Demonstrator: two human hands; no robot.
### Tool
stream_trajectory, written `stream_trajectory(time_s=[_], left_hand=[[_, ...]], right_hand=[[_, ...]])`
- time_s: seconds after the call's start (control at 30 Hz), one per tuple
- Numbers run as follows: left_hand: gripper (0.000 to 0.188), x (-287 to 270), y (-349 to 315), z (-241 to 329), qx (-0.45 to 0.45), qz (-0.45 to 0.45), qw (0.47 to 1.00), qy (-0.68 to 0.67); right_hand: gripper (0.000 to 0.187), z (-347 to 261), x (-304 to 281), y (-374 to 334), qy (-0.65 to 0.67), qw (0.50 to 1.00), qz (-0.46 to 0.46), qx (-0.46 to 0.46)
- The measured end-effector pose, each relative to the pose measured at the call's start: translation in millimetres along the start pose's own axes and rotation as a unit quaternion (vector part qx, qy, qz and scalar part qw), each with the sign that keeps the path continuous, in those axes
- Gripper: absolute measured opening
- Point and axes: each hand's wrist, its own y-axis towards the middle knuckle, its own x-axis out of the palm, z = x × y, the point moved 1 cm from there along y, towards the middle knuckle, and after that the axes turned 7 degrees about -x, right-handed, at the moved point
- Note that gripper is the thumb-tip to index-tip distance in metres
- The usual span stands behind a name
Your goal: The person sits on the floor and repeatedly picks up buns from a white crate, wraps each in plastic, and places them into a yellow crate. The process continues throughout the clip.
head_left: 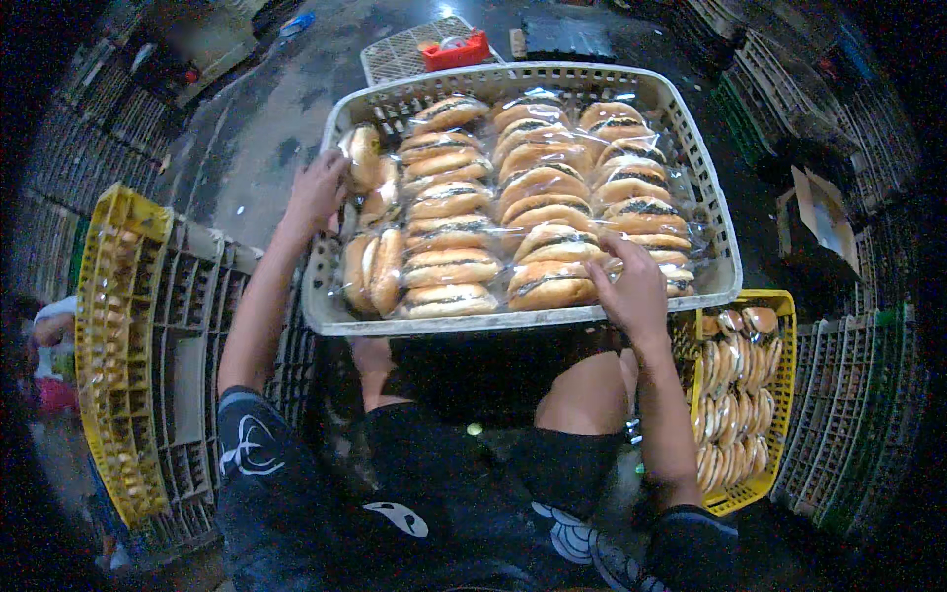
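Observation:
A large pale plastic crate (523, 321) holds rows of filled buns in clear wrappers (449, 266). My left hand (321, 187) reaches over the crate's left side, its curled fingers gripping the edge of a wrapped bun (363, 156) in the leftmost row. Below that one, more wrapped buns (373, 271) stand on edge in the same row. On the right, my right hand (634, 286) rests over the front buns, thumb and fingers apart, touching the wrapping beside a bun (550, 286). Some of its fingertips are hidden among the buns.
At lower right stands a yellow crate (787, 395) of more buns. Stacked crates (202, 326) with a yellow one on top rise at left, others (848, 414) at right. Beyond lie a red container (456, 51) and an open cardboard box (819, 222). Part of another person (54, 340) shows far left.

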Motion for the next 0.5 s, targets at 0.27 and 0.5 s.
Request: stream_trajectory(time_s=[0.27, 0.5], left_hand=[[0.032, -42, -143, 115, -0.026, 0.116, 0.933, -0.339], [0.03, -72, -235, 211, -0.019, -0.072, 0.773, -0.63]], right_hand=[[0.021, -9, 20, 34, -0.069, 0.943, -0.302, -0.122], [0.027, -20, -13, 23, 0.003, 0.96, -0.186, -0.208]])
